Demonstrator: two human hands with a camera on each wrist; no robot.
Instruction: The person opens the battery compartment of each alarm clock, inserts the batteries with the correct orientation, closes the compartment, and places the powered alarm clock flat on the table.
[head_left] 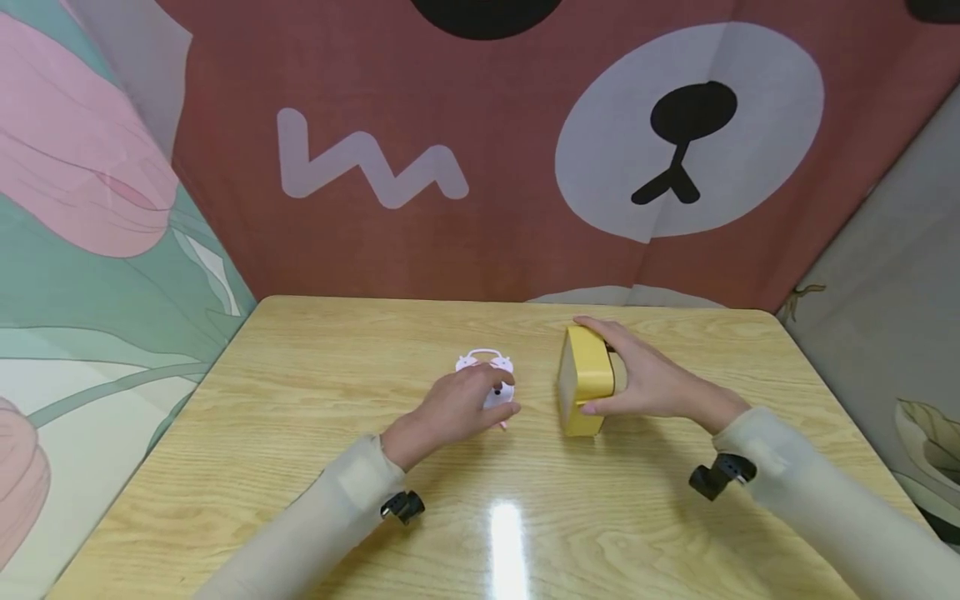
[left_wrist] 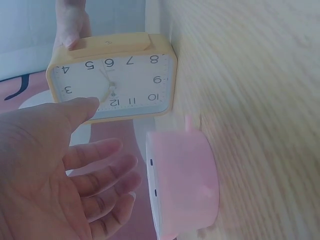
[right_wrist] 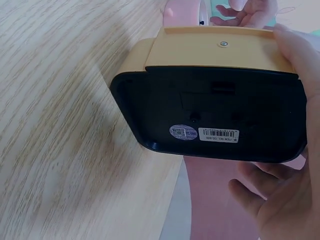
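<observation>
My right hand point(head_left: 652, 379) grips a yellow rectangular alarm clock point(head_left: 592, 367) from its back side, thumb and fingers around opposite edges. Upended on a short side, the clock turns its white numbered face point(left_wrist: 135, 85) leftward; whether it touches the table I cannot tell. Its black back point(right_wrist: 240, 115) with a barcode sticker fills the right wrist view. My left hand point(head_left: 465, 404) hovers at a small pink twin-bell alarm clock point(head_left: 495, 398), partly covering it in the head view. In the left wrist view its fingers point(left_wrist: 95, 182) are loosely bent, holding nothing, beside the pink body point(left_wrist: 187, 182).
Both clocks are on a light wood-grain table point(head_left: 337, 350). Behind its far edge hangs a brown cloth point(head_left: 510, 242) with a cartoon bear face. A floral cloth point(head_left: 90, 300) hangs at the left and a pale one point(head_left: 885, 267) at the right.
</observation>
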